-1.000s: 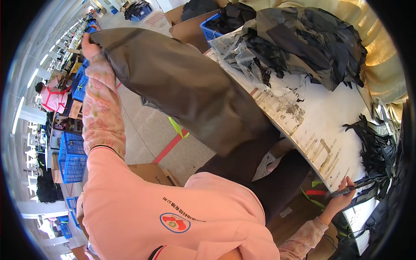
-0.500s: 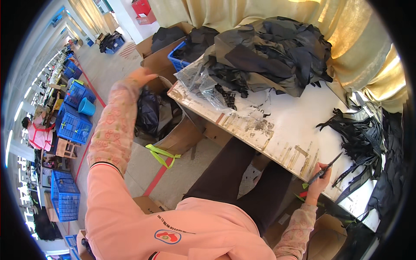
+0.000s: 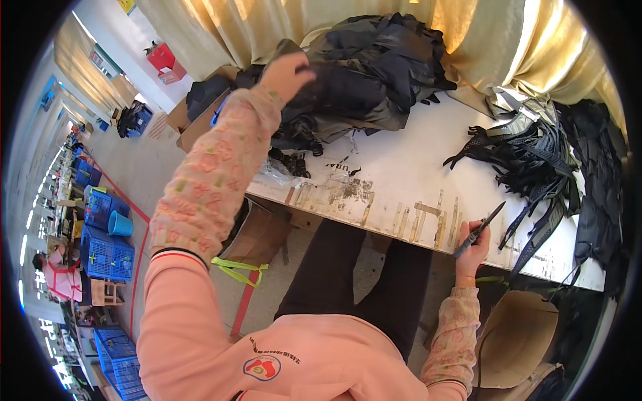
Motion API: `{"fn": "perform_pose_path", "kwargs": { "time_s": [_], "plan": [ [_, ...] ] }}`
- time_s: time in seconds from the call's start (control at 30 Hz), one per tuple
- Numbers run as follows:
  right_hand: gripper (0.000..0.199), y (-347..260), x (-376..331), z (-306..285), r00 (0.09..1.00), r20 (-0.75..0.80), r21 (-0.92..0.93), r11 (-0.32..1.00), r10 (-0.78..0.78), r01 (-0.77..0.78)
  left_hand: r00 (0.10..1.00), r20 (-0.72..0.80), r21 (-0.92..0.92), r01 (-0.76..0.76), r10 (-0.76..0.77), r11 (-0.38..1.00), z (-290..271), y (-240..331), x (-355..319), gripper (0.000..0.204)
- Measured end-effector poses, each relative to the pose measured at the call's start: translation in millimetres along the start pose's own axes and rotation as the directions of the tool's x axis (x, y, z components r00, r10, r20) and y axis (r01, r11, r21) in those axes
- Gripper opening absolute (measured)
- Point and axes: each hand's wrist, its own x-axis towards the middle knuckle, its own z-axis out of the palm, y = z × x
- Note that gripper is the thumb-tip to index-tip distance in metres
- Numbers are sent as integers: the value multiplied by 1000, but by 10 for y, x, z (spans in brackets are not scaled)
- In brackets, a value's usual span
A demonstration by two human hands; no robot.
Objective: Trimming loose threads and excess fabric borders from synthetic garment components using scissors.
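My left hand [image 3: 286, 75] is raised at the left end of a heap of black and dark grey fabric [image 3: 374, 73] on the white worktable [image 3: 408, 174]. Its thumb and fingers look apart, with dark fabric behind them; the fingertips are slightly blurred. At the table's near edge, my right hand [image 3: 473, 244] is closed round a slim, dark pointed tool [image 3: 480, 229], its tip up and to the right; I cannot tell whether it is a knife or closed scissors. Beyond that tip lies a tangle of black straps [image 3: 528, 160].
Dark fabric [image 3: 595, 187] hangs at the table's right end. Below the left side stands a cardboard box [image 3: 257, 234] with a yellow-green strip [image 3: 237, 271]; another open box [image 3: 518, 334] is at lower right. Blue crates [image 3: 107, 254] and a seated person [image 3: 61, 275] are far left.
My left hand has moved from the box left of the table up and right to the fabric heap. The view has shifted; my right hand keeps hold of the pointed tool.
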Motion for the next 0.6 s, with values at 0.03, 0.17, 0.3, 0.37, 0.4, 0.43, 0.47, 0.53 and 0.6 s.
{"fn": "perform_pose_path", "kwargs": {
  "time_s": [0.03, 0.17, 0.3, 0.37, 0.4, 0.43, 0.47, 0.53, 0.6],
  "plan": [
    [15, -70, -14, -1, 1000, -8, -17, 1000, -11, 11, 998, -48, -207, 36, -47, 978, -205, 224, 96, 20],
    [16, -103, 1, 8, 999, -8, -18, 999, -51, 50, 939, -343, -629, -207, -28, 750, -1057, 1107, 287, 31],
    [16, -68, -4, -4, 999, 24, 73, 997, 23, -25, 977, -84, -993, -65, 194, -99, -1831, 1744, 291, 28],
    [19, -300, -19, 247, 995, 100, 222, 974, 14, -36, 966, -219, -936, -247, 135, 250, -2250, 1996, 88, 27],
    [23, -536, -99, 360, 991, 127, 309, 947, 49, -86, 961, -199, -946, -239, 191, 217, -2350, 2094, 38, 27],
    [27, -734, -150, 434, 990, 139, 416, 907, 3, -62, 956, -227, -920, -273, 187, 280, -2441, 2190, -29, 27],
    [32, -893, -194, 521, 988, 147, 520, 853, -41, -42, 959, -282, -914, -280, 38, 294, -2448, 2426, -245, 19],
    [37, -1206, -190, 611, 988, 59, 702, 710, -141, 59, 956, -290, -910, -291, 49, 296, -2483, 2151, -128, 19],
    [36, -1306, -113, 441, 988, 60, 707, 705, -142, 58, 948, -311, -904, -316, 65, 286, -2226, 2316, -316, 20]
  ]
}}
